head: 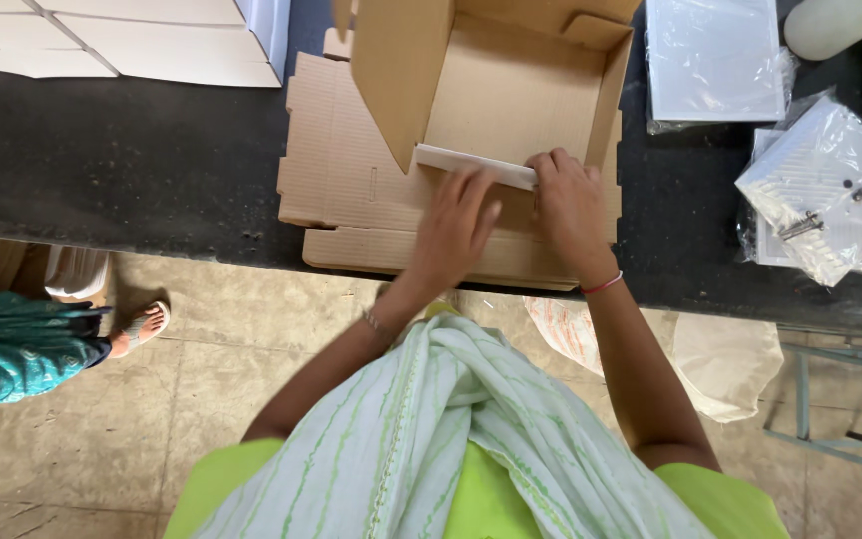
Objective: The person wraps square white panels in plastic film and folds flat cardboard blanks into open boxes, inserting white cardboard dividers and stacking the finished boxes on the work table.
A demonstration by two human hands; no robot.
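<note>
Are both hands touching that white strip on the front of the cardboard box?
Touching. The head view shows the left hand lying with its fingers on the white strip, and the right hand pressing its end against the cardboard box.

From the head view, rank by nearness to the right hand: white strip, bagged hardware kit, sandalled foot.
1. White strip: under the right hand fingertips, on the open cardboard box's near edge.
2. Bagged hardware kit: farther right on the dark table.
3. Sandalled foot: far left, on the floor.

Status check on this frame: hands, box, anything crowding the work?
Left hand and right hand pressing the near wall of the cardboard box. Flat cardboard sheets underneath. Bagged white items lie apart, right.
</note>
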